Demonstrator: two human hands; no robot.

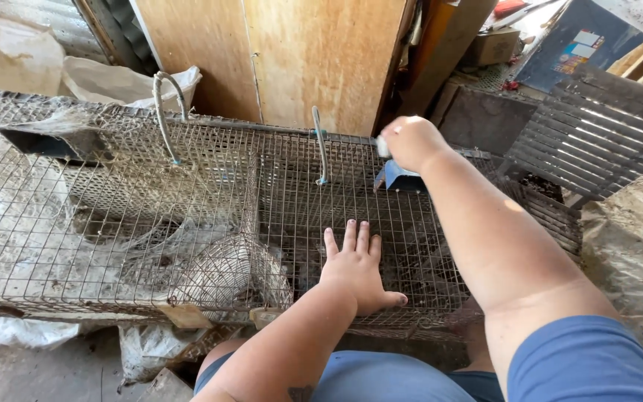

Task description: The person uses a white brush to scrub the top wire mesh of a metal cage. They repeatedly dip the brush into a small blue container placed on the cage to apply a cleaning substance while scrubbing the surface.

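Left hand (355, 269), fingers apart, lies flat on the wire cage (113, 223), apparently steadying it, while the right hand (411, 141), fingers clamped on a small white object (383, 147), reaches to its rear edge.

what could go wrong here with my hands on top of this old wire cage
The left hand lies flat on the wire cage top; the mesh looks rusty and worn, so a loose wire end might scratch the palm, or the panel could sag under weight. The right hand, closed around something small and pale, reaches to the far edge by the blue piece; the forearm stretched over the mesh could scrape. Cobwebs and dirt coat the cage, so a cut might get dirty.
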